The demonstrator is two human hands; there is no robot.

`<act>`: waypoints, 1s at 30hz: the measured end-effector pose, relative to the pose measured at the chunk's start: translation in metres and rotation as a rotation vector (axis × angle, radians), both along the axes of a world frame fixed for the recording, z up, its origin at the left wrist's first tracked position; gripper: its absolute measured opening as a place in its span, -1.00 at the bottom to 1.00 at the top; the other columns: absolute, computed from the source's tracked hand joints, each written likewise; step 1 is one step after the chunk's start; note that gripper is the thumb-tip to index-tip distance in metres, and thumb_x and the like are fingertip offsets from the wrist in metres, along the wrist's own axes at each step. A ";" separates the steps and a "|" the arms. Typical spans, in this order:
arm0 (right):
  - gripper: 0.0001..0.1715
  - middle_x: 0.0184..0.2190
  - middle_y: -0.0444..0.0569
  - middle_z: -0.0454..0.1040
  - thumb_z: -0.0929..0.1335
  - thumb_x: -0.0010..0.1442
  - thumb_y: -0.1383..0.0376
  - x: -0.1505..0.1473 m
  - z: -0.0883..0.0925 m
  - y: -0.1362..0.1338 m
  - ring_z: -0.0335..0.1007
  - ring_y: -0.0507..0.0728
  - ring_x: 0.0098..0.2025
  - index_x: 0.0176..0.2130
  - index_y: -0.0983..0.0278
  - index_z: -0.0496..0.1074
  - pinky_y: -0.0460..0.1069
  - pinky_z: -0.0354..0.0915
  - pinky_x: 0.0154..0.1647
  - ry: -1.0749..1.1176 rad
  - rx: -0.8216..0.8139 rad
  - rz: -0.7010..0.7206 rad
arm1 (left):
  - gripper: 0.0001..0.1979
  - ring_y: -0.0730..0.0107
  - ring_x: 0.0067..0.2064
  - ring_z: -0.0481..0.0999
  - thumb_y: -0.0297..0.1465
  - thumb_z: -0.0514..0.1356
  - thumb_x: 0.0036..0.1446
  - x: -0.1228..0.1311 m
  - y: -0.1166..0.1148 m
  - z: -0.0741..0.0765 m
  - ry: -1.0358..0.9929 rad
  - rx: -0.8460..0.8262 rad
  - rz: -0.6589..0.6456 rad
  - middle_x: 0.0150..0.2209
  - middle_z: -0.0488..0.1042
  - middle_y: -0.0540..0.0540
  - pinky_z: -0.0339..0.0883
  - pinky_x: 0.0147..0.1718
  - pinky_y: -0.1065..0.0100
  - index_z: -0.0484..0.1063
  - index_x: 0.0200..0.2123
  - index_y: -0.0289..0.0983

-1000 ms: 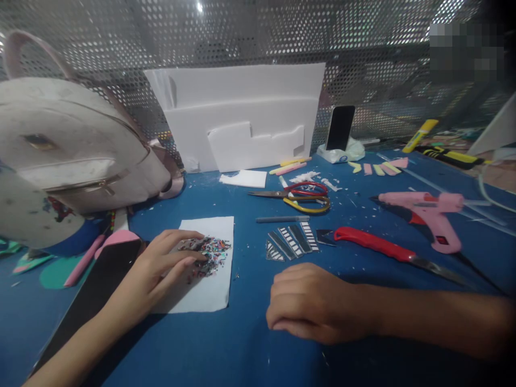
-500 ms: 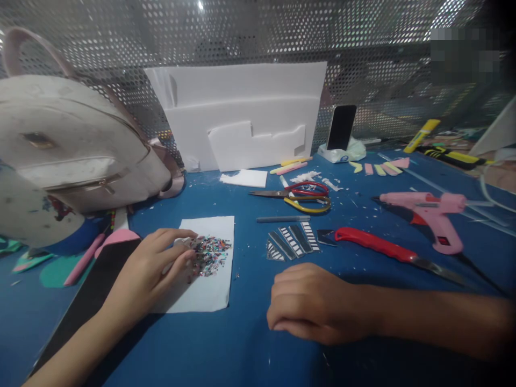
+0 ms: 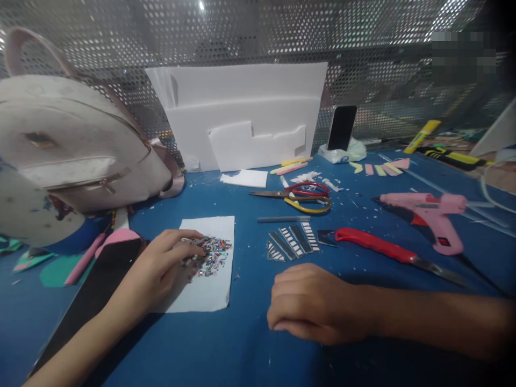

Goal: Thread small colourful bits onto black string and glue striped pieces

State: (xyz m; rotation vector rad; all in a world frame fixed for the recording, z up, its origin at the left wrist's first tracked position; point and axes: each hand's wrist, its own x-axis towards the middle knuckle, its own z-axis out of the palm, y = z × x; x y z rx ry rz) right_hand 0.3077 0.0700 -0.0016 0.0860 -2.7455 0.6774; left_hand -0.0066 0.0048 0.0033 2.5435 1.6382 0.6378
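Observation:
My left hand [image 3: 155, 271] rests on a white paper sheet [image 3: 209, 293] lying on the blue table [image 3: 209, 349]. Its fingers are stretched forward, and their tips touch a small pile of shiny multicoloured bits [image 3: 213, 252] on the sheet. My right hand [image 3: 316, 303] lies on the table to the right of the sheet. Its fingers are curled under in a loose fist, and nothing shows in them. Several black-and-white striped strips [image 3: 292, 241] lie just beyond my right hand.
A red-handled knife [image 3: 374, 247], a pink glue gun [image 3: 431, 212], scissors [image 3: 306, 196] and a grey stick [image 3: 282, 219] lie further back. White foam boards [image 3: 242, 113] and a phone [image 3: 342, 128] lean against the mesh wall. At the left are a white bag [image 3: 72, 156] and a black strip [image 3: 92, 295].
My left fingers curled back toward the palm over the bits, then stretched out onto the pile again. My right hand has stayed still.

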 end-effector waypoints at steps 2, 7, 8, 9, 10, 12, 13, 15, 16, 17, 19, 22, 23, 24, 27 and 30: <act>-0.80 -0.39 -0.15 0.41 0.18 0.33 0.31 0.000 0.000 0.000 0.22 0.03 -0.37 -0.22 0.26 0.35 -0.05 0.13 -0.34 0.006 -0.001 0.001 | -0.72 0.12 -0.01 0.42 -0.54 -0.01 0.23 0.000 0.000 0.001 0.008 0.013 0.020 0.00 0.42 -0.12 0.31 -0.09 0.10 0.48 -0.26 -0.17; -0.81 -0.38 -0.15 0.41 0.18 0.34 0.31 0.000 0.000 0.000 0.21 0.03 -0.37 -0.22 0.25 0.35 -0.05 0.13 -0.33 0.005 -0.004 0.005 | -0.66 0.12 -0.02 0.41 -0.61 -0.07 0.18 -0.002 -0.002 0.002 0.002 0.016 0.069 -0.02 0.41 -0.12 0.29 -0.11 0.08 0.44 -0.36 -0.19; -0.81 -0.38 -0.15 0.41 0.18 0.34 0.31 0.000 -0.001 0.000 0.21 0.03 -0.37 -0.22 0.25 0.34 -0.05 0.13 -0.33 0.004 -0.001 0.003 | -0.66 0.12 -0.01 0.41 -0.61 -0.07 0.17 -0.003 -0.003 0.001 0.000 0.012 0.078 -0.01 0.41 -0.12 0.28 -0.10 0.07 0.44 -0.36 -0.19; -0.81 -0.38 -0.15 0.42 0.17 0.34 0.31 0.000 -0.001 0.000 0.21 0.03 -0.36 -0.22 0.25 0.34 -0.05 0.13 -0.32 0.002 0.003 0.000 | -0.67 0.11 -0.01 0.41 -0.61 -0.07 0.16 -0.003 -0.003 0.001 -0.003 0.008 0.082 -0.01 0.40 -0.12 0.29 -0.10 0.07 0.44 -0.36 -0.19; -0.80 -0.38 -0.15 0.42 0.17 0.34 0.31 0.000 -0.001 0.000 0.21 0.03 -0.36 -0.22 0.25 0.34 -0.05 0.12 -0.32 0.001 0.006 -0.004 | -0.67 0.11 -0.01 0.41 -0.60 -0.07 0.16 -0.004 -0.003 0.001 -0.007 0.006 0.081 0.00 0.40 -0.12 0.29 -0.10 0.07 0.44 -0.35 -0.19; -0.80 -0.38 -0.15 0.42 0.17 0.34 0.31 0.000 -0.001 0.000 0.22 0.03 -0.36 -0.22 0.25 0.34 -0.05 0.12 -0.32 0.001 0.009 -0.005 | -0.69 0.11 -0.01 0.41 -0.58 -0.05 0.18 -0.004 -0.003 0.000 -0.015 0.004 0.070 0.01 0.40 -0.11 0.29 -0.09 0.07 0.45 -0.33 -0.17; -0.80 -0.38 -0.15 0.42 0.17 0.34 0.31 0.000 0.000 0.000 0.22 0.03 -0.36 -0.22 0.25 0.34 -0.05 0.12 -0.32 0.002 0.009 -0.006 | -0.70 0.11 -0.01 0.41 -0.56 -0.03 0.19 -0.004 -0.002 -0.001 -0.017 0.003 0.064 0.01 0.40 -0.11 0.30 -0.09 0.07 0.45 -0.31 -0.16; -0.81 -0.37 -0.15 0.42 0.18 0.34 0.32 0.000 0.000 0.000 0.21 0.03 -0.36 -0.22 0.25 0.35 -0.05 0.12 -0.32 0.008 0.009 -0.005 | -0.73 0.10 0.00 0.41 -0.53 -0.01 0.21 -0.003 -0.002 -0.002 -0.016 0.001 0.054 0.01 0.39 -0.11 0.30 -0.09 0.06 0.46 -0.29 -0.15; -0.82 -0.37 -0.15 0.42 0.18 0.34 0.32 0.000 0.000 0.000 0.21 0.02 -0.36 -0.22 0.26 0.35 -0.05 0.12 -0.31 0.009 0.009 -0.004 | -0.73 0.10 0.00 0.40 -0.53 -0.01 0.21 -0.004 -0.001 -0.002 -0.015 0.001 0.050 0.01 0.39 -0.11 0.30 -0.08 0.05 0.46 -0.27 -0.14; -0.82 -0.37 -0.16 0.42 0.18 0.34 0.32 0.000 0.000 0.000 0.21 0.02 -0.36 -0.22 0.26 0.35 -0.05 0.12 -0.31 0.008 0.008 -0.003 | -0.72 0.10 0.01 0.39 -0.54 -0.02 0.21 -0.004 -0.001 -0.002 -0.014 0.001 0.049 0.02 0.38 -0.11 0.29 -0.08 0.04 0.45 -0.24 -0.14; -0.82 -0.37 -0.15 0.42 0.18 0.33 0.32 0.000 -0.001 0.000 0.22 0.02 -0.35 -0.22 0.26 0.35 -0.06 0.12 -0.31 0.001 0.003 -0.003 | -0.68 0.10 0.02 0.39 -0.55 -0.05 0.21 -0.005 -0.001 -0.003 -0.015 0.005 0.056 0.02 0.38 -0.12 0.29 -0.06 0.03 0.44 -0.18 -0.13; -0.81 -0.37 -0.14 0.42 0.18 0.34 0.31 0.000 0.000 0.000 0.22 0.03 -0.35 -0.22 0.25 0.35 -0.06 0.11 -0.31 -0.007 0.001 -0.004 | -0.65 0.10 0.03 0.39 -0.57 -0.07 0.20 -0.006 -0.002 -0.004 -0.015 0.014 0.076 0.02 0.38 -0.13 0.29 -0.05 0.04 0.42 -0.13 -0.13; -0.81 -0.37 -0.14 0.42 0.18 0.34 0.31 0.000 0.000 0.000 0.22 0.03 -0.35 -0.22 0.25 0.35 -0.06 0.11 -0.31 -0.009 0.001 -0.006 | -0.65 0.09 0.03 0.40 -0.57 -0.07 0.21 -0.007 -0.002 -0.004 -0.014 0.016 0.081 0.02 0.39 -0.13 0.29 -0.06 0.05 0.42 -0.14 -0.13; -0.80 -0.37 -0.14 0.42 0.17 0.34 0.32 0.000 0.000 0.000 0.22 0.03 -0.35 -0.22 0.26 0.35 -0.06 0.11 -0.30 -0.011 0.001 -0.006 | -0.66 0.09 0.03 0.40 -0.56 -0.07 0.21 -0.007 -0.002 -0.005 -0.014 0.019 0.086 0.02 0.39 -0.13 0.29 -0.06 0.05 0.42 -0.14 -0.13; -0.80 -0.37 -0.14 0.42 0.17 0.34 0.32 0.000 0.000 -0.001 0.22 0.03 -0.34 -0.22 0.26 0.35 -0.05 0.11 -0.31 -0.015 0.000 -0.007 | -0.67 0.10 0.01 0.41 -0.54 -0.07 0.23 -0.008 -0.002 -0.005 -0.014 0.020 0.093 0.01 0.39 -0.13 0.29 -0.08 0.05 0.43 -0.16 -0.13; -0.82 -0.37 -0.14 0.42 0.18 0.33 0.32 0.000 0.000 -0.001 0.22 0.03 -0.35 -0.22 0.26 0.35 -0.06 0.12 -0.31 -0.009 -0.001 -0.004 | -0.70 0.10 -0.01 0.41 -0.53 -0.05 0.23 -0.007 -0.001 -0.005 -0.012 0.019 0.094 -0.01 0.40 -0.12 0.30 -0.10 0.06 0.43 -0.19 -0.13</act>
